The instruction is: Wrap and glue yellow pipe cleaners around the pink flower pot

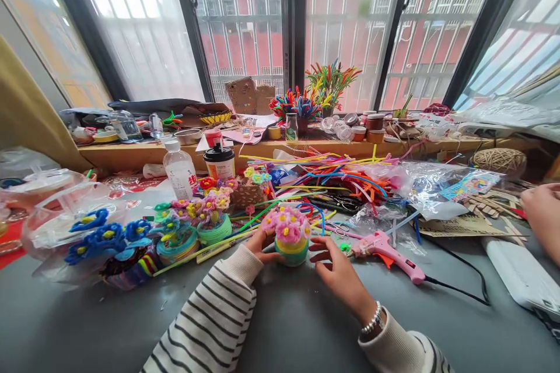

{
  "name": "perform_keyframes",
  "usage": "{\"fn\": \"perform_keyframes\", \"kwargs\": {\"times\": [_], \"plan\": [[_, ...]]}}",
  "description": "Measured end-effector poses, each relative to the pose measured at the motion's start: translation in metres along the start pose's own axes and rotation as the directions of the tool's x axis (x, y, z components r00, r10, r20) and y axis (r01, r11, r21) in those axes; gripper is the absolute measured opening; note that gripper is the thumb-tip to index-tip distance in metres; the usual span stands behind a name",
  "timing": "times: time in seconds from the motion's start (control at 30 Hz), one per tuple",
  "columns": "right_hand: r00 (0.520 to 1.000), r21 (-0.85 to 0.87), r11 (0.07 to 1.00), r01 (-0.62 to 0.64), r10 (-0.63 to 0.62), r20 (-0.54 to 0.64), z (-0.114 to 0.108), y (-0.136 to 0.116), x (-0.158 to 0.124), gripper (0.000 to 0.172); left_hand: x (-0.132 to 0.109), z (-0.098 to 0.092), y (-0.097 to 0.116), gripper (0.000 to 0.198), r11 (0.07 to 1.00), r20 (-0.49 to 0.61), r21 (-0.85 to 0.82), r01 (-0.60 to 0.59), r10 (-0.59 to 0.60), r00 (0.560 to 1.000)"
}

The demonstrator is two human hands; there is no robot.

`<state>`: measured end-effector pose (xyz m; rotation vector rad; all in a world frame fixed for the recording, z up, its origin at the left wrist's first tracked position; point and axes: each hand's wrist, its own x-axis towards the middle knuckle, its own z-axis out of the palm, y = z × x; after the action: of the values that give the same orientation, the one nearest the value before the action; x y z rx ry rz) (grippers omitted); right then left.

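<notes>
A small pipe-cleaner flower pot (289,242), pink blooms over a yellow and green wound base, stands on the grey table (289,326). My left hand (261,246) is closed against its left side, fingers curled on the base. My right hand (339,274) rests just right of the pot with fingers spread and lightly bent, its fingertips close to the base but holding nothing. A bead bracelet sits on that wrist.
More pipe-cleaner pots (205,221) and blue flowers (105,239) lie left. A pink glue gun (385,250) with its cord lies right, loose pipe cleaners (332,178) behind. A bottle (179,169) and cup (219,162) stand behind. Another person's hand (542,215) is at the right edge.
</notes>
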<state>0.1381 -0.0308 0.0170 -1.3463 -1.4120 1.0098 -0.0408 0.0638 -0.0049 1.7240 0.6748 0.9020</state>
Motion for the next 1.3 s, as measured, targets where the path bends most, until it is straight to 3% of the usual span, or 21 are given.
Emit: {"fn": "perform_keyframes", "kwargs": {"times": [0.07, 0.2, 0.27, 0.5, 0.6, 0.67, 0.87, 0.97, 1.13, 1.3], "plan": [[0.999, -0.016, 1.000, 0.008, -0.008, 0.044, -0.003, -0.001, -0.003, 0.034, -0.002, -0.004, 0.002, 0.095, 0.999, 0.050, 0.035, 0.036, -0.038, 0.998], [0.997, -0.088, 0.995, 0.050, -0.044, 0.065, -0.015, -0.006, -0.006, 0.027, -0.003, -0.001, 0.001, 0.094, 0.968, -0.055, 0.247, 0.036, -0.023, 0.998], [0.996, -0.126, 0.990, 0.063, -0.055, 0.068, -0.023, -0.009, -0.007, 0.025, -0.001, 0.000, 0.000, 0.087, 0.953, -0.056, 0.298, 0.043, -0.028, 0.998], [0.993, -0.295, 0.949, 0.111, -0.096, 0.063, -0.059, -0.022, 0.010, 0.023, 0.007, 0.000, 0.009, 0.072, 0.969, 0.157, 0.221, 0.112, -0.149, 0.976], [0.980, -0.476, 0.857, 0.197, -0.181, 0.080, -0.071, -0.033, 0.042, 0.018, 0.008, 0.004, 0.016, 0.075, 0.976, 0.220, 0.146, 0.164, -0.194, 0.956], [0.959, -0.644, 0.720, 0.260, -0.273, 0.082, -0.078, -0.042, 0.073, 0.016, 0.009, 0.005, 0.018, 0.079, 0.982, 0.243, 0.113, 0.154, -0.177, 0.954], [0.926, -0.820, 0.534, 0.204, -0.378, -0.016, -0.091, -0.068, 0.184, 0.023, 0.013, -0.002, 0.016, 0.067, 0.984, 0.248, 0.149, 0.094, -0.129, 0.960], [0.920, -0.870, 0.444, 0.214, -0.391, 0.026, -0.091, -0.075, 0.222, 0.028, 0.013, -0.003, 0.013, 0.071, 0.990, 0.262, 0.122, 0.075, -0.105, 0.959], [0.924, -0.903, 0.346, 0.254, -0.363, 0.121, -0.072, -0.074, 0.251, 0.029, 0.007, -0.003, 0.011, 0.081, 0.985, 0.198, 0.157, 0.077, -0.107, 0.974], [0.902, -0.904, 0.274, 0.327, -0.376, 0.211, -0.038, -0.068, 0.262, 0.029, 0.013, -0.006, -0.013, 0.101, 0.980, 0.274, 0.196, -0.035, -0.020, 0.961]]}}
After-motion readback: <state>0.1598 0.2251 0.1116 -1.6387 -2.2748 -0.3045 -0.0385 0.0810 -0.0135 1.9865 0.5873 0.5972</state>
